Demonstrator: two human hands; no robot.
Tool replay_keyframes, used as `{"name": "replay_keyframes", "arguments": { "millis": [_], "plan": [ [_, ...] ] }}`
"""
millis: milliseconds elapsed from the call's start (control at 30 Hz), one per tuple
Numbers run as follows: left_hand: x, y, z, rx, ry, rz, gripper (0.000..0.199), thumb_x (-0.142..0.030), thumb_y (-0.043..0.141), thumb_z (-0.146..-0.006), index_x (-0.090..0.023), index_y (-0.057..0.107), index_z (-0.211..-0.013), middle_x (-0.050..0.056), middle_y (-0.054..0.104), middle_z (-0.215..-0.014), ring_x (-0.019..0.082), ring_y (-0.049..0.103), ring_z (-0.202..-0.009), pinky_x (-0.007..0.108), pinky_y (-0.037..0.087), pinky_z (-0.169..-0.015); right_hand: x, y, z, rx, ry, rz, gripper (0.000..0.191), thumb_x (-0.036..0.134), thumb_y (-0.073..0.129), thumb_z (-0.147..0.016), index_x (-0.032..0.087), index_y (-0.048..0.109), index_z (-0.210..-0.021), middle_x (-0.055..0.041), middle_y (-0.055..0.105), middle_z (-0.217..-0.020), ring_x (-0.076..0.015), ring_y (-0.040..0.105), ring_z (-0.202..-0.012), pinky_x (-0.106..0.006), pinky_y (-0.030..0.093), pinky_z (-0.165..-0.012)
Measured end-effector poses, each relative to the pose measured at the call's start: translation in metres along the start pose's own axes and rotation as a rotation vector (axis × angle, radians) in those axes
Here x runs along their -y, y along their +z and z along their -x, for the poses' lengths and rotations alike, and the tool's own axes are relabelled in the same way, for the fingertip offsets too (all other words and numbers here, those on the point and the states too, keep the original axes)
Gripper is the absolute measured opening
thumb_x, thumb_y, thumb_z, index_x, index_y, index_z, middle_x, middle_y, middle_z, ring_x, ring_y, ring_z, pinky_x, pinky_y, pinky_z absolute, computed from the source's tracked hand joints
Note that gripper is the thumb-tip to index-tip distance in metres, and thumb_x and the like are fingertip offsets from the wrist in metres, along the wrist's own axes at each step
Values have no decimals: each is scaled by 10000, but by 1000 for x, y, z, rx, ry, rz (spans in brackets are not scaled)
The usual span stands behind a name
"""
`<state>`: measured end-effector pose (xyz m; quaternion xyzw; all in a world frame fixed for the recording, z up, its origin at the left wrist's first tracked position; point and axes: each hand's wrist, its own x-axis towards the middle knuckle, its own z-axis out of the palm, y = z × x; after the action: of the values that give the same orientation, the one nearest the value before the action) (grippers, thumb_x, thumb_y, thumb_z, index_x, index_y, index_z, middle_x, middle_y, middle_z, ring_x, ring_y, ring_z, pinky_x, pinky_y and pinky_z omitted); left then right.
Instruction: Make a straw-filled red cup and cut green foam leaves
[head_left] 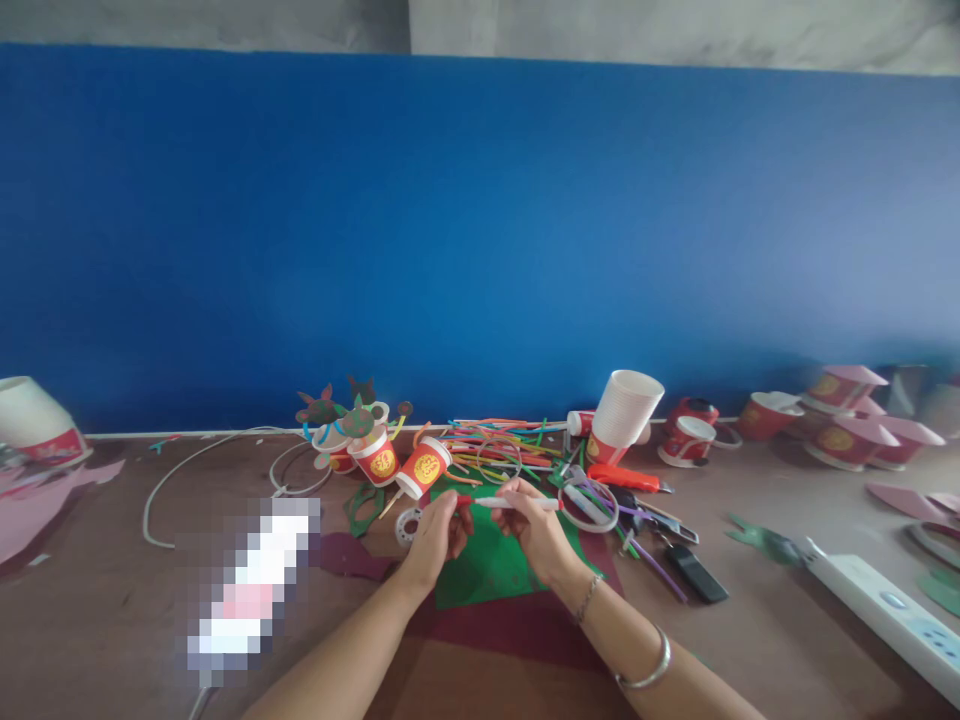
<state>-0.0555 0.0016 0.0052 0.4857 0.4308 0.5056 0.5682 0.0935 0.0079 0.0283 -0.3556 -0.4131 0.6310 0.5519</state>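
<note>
My right hand (538, 530) pinches a white marker (491, 502) with a red end, held level with its tip to the left. Between the thumb and fingers of my left hand (433, 535) is a red marker cap (464, 500), close to the tip and seemingly apart from it. Both hands are above a green sheet (487, 575), which lies over a dark red sheet (502, 630). A roll of tape (407, 526) is just left of my left hand. Right of my right hand lies a white ring-shaped roll (616, 512).
Decorated paper cups (375, 458) stand at the back left. Several coloured pipe cleaners (517, 440) lie behind my hands. To the right are a cup stack (626, 405), an orange-red cutter (622, 477), a black object (696, 572) and a power strip (892, 610). A cable (150, 500) curves at left.
</note>
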Motion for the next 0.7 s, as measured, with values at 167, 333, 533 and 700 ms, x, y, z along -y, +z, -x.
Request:
{"name": "replay_keyframes", "arguments": {
  "millis": [167, 333, 533, 700],
  "plan": [
    [-2, 1, 2, 52, 26, 16, 348, -473, 404, -817, -162, 481, -683, -29, 518, -560, 40, 364, -345, 177, 206, -346, 0, -2, -2, -3, 11, -69, 152, 308, 586, -723, 170, 540, -679, 15, 574, -531, -105, 490, -466, -198, 356, -456],
    [-3, 2, 1, 22, 76, -66, 326, -468, 445, -808, -152, 521, -789, -42, 497, -586, 33, 353, -351, 180, 202, -354, 1, 0, 1, -92, -158, 182, 271, 421, 494, -815, 189, 587, -920, -37, 647, -748, -159, 559, -641, -236, 407, -529],
    [2, 5, -1, 66, 115, -170, 306, -449, 509, -775, -154, 539, -698, -34, 485, -571, 61, 381, -434, 193, 283, -416, 5, 8, 19, 152, -433, 674, 232, 323, 455, -868, 218, 617, -995, -60, 615, -925, -189, 561, -853, -299, 438, -772],
    [0, 7, 1, 26, 76, -123, 355, -487, 514, -760, -160, 529, -624, -60, 389, -460, 68, 323, -422, 197, 258, -421, 8, 9, 23, 178, -487, 698, 291, 345, 378, -894, 215, 608, -1016, -62, 601, -944, -198, 545, -890, -304, 423, -814]
  ]
}}
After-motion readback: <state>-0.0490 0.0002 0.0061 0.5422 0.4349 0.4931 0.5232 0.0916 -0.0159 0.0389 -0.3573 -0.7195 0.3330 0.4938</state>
